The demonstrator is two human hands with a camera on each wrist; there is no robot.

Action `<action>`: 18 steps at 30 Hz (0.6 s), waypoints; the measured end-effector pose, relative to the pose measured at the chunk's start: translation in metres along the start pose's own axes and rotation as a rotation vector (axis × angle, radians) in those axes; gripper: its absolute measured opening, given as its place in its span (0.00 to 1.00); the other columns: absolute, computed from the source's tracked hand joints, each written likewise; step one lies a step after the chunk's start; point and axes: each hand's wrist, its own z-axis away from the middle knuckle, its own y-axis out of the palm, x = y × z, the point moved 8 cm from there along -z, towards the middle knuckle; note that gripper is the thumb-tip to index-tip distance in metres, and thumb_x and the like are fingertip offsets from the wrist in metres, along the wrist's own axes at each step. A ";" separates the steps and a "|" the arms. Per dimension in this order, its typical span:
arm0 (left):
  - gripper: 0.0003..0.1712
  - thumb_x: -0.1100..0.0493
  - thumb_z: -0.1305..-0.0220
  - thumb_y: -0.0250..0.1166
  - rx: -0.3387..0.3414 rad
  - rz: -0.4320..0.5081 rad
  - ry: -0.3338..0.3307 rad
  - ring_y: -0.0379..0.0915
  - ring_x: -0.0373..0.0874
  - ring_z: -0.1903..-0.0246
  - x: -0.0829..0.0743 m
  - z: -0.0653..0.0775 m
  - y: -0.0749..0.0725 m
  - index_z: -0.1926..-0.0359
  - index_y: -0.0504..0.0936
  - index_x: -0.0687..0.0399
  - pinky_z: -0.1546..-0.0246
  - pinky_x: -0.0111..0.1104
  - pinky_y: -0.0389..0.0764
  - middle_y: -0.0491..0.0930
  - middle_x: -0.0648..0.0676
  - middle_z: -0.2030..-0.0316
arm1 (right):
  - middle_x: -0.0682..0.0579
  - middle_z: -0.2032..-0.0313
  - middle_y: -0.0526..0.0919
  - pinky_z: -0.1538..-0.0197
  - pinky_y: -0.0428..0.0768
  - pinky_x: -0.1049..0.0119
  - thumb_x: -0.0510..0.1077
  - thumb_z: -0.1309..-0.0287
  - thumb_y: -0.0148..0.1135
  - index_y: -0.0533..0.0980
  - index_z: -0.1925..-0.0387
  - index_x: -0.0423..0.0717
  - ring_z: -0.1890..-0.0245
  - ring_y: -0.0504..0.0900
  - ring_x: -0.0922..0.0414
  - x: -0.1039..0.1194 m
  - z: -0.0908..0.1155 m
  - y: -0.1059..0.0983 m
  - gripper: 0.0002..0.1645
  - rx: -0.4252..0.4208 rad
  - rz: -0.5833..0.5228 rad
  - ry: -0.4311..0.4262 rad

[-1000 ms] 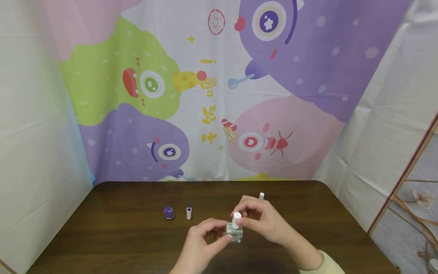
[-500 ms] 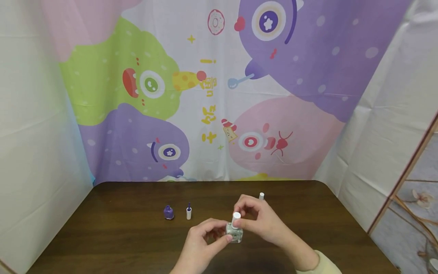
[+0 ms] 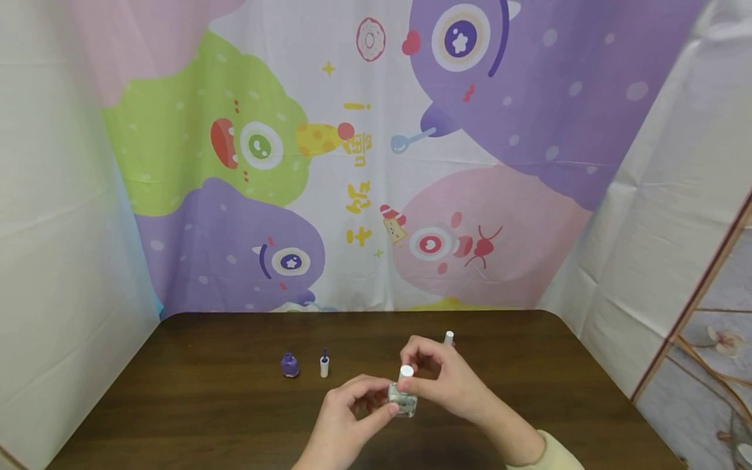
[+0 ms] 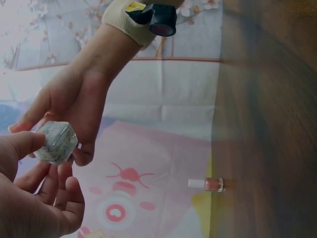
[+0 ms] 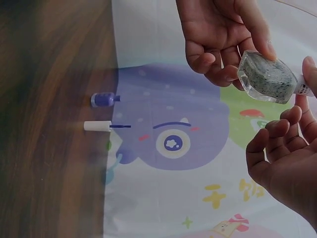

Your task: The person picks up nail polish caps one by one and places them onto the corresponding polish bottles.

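Observation:
A clear nail polish bottle with dark speckles is held above the table by both hands. My left hand grips its glass body between thumb and fingers. With thumb and fingertips, my right hand pinches the white cap, which sits on the bottle's neck. In the right wrist view the speckled bottle lies tilted between the two hands. To the left, an uncapped purple nail polish bottle stands on the table. Beside it a white cap with a purple brush stands brush upward.
Behind my right hand stands another nail polish bottle, its white cap showing; the left wrist view shows its pinkish body. The dark wooden table ends at a cartoon-printed curtain.
My right hand's fingers have shifted slightly around the white cap. The left hand and the speckled bottle stay nearly in place.

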 end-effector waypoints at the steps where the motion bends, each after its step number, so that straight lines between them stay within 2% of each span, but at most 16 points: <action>1: 0.12 0.60 0.44 0.69 0.000 0.000 -0.007 0.73 0.32 0.68 0.001 0.000 0.000 0.59 0.82 0.59 0.68 0.28 0.79 0.81 0.56 0.67 | 0.51 0.71 0.70 0.64 0.72 0.64 0.38 0.47 0.67 0.72 0.66 0.45 0.67 0.69 0.60 -0.001 0.000 0.000 0.11 0.002 -0.005 0.004; 6: 0.12 0.60 0.45 0.69 0.001 0.002 -0.055 0.73 0.33 0.68 0.004 -0.001 -0.001 0.59 0.83 0.59 0.68 0.28 0.78 0.81 0.55 0.66 | 0.49 0.67 0.75 0.63 0.74 0.67 0.36 0.42 0.62 0.74 0.60 0.44 0.66 0.72 0.62 -0.001 0.000 0.003 0.08 0.034 -0.058 -0.018; 11: 0.13 0.60 0.45 0.69 0.009 0.010 -0.100 0.73 0.34 0.68 0.007 -0.001 -0.001 0.58 0.83 0.59 0.67 0.27 0.78 0.81 0.55 0.66 | 0.44 0.62 0.76 0.62 0.75 0.67 0.31 0.37 0.53 0.76 0.51 0.41 0.62 0.73 0.62 0.007 0.001 0.004 0.15 0.097 -0.108 -0.111; 18: 0.13 0.60 0.43 0.67 0.035 0.009 -0.063 0.73 0.34 0.68 0.004 0.001 -0.001 0.57 0.82 0.59 0.66 0.28 0.78 0.81 0.55 0.64 | 0.42 0.60 0.75 0.59 0.73 0.64 0.29 0.37 0.49 0.74 0.48 0.36 0.59 0.72 0.58 0.012 0.003 0.005 0.17 0.175 -0.150 -0.148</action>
